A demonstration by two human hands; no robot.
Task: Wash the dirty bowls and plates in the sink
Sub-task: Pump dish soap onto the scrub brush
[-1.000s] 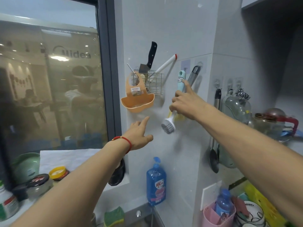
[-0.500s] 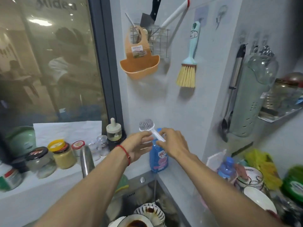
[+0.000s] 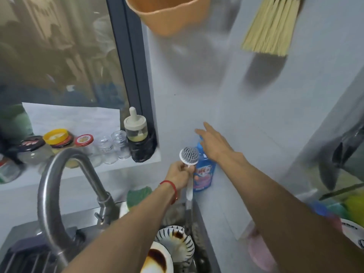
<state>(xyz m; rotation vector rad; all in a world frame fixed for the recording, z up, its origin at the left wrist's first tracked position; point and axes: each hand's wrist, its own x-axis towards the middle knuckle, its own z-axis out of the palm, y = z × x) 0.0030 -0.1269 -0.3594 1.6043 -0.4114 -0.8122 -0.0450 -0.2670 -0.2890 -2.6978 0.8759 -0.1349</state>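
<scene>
The left hand [image 3: 178,174] grips the dish brush [image 3: 189,156] just below its head, while the right hand [image 3: 213,143], fingers spread, reaches over the blue detergent bottle [image 3: 204,172], and stained bowls [image 3: 173,241] sit in the near sink [image 3: 202,233].

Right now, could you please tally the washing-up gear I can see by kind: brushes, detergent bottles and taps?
Brushes: 2, the dish brush gripped by the left hand and the yellow-bristled brush on the wall.
Detergent bottles: 1, the blue bottle, with the right hand at its top.
Taps: 1, the tap.
Total: 4
</scene>
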